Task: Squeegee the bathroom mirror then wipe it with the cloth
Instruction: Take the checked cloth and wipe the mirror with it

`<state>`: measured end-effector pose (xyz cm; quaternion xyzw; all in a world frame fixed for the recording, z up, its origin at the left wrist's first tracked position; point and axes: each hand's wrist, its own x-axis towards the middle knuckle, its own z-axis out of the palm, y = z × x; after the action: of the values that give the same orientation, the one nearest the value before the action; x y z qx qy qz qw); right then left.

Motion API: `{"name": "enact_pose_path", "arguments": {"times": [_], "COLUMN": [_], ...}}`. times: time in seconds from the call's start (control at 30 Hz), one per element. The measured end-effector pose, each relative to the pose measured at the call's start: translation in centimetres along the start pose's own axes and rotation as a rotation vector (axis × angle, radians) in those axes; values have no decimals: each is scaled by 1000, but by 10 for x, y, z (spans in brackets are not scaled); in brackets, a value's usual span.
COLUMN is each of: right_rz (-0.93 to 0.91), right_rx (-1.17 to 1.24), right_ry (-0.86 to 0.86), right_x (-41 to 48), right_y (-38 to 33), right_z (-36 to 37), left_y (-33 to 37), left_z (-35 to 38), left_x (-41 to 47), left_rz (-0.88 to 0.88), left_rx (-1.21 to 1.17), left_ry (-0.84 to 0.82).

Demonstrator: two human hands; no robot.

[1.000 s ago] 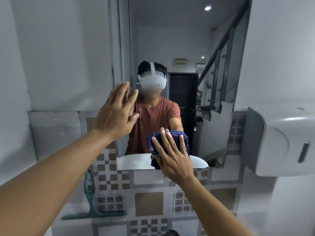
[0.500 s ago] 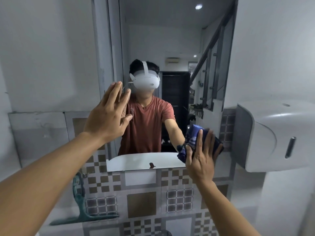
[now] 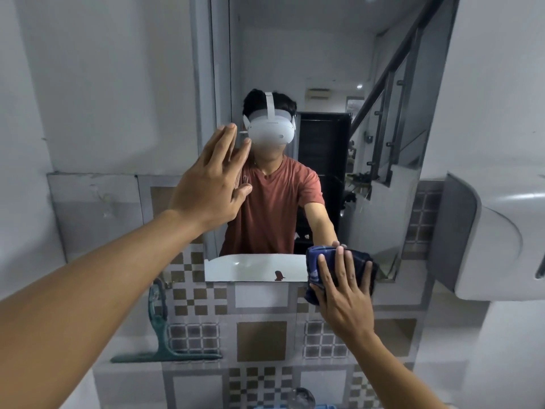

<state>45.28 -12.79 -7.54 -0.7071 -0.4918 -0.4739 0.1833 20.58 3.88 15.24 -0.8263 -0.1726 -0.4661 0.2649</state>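
The mirror [image 3: 324, 69] hangs on the wall ahead, with my reflection in it. My right hand [image 3: 343, 293] presses a folded dark blue cloth [image 3: 317, 262] flat against the mirror's lower right edge, fingers spread over it. My left hand [image 3: 212, 184] rests open with its palm on the mirror's left edge and frame. A green squeegee [image 3: 163, 338] stands on a tiled ledge at the lower left, its blade down, away from both hands.
A white wall dispenser [image 3: 501, 246] juts out at the right, close to the mirror's edge. Checkered tiles [image 3: 261, 340] cover the wall below the mirror. A tap top [image 3: 300, 398] shows at the bottom edge.
My right hand slid the cloth from the mirror's lower middle to the lower right, then down to the bottom edge. My left hand stayed pressed on the left edge.
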Motion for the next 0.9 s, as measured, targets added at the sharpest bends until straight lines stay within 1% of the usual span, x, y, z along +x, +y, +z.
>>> {"name": "enact_pose_path", "arguments": {"times": [0.13,0.23,0.57,0.7,0.9], "right_rz": [-214,-320,-549,-578,-642], "right_rx": [-36,-51,-77,-89,-40], "right_ry": [28,39,27,11,-33], "right_x": [12,25,68,76,82], "right_y": [-18,-32,-105,-129,-152], "right_z": [0,-1,-7,-6,-3], "left_y": [0,-1,-5,-7,-7], "left_z": [1,1,-3,-5,-8], "left_x": [0,-1,1,2,2], "left_rz": [-5,-3,16,20,17], "left_rx": [-3,10,28,20,-2], "left_ry": [3,1,-8,-33,-45]}}
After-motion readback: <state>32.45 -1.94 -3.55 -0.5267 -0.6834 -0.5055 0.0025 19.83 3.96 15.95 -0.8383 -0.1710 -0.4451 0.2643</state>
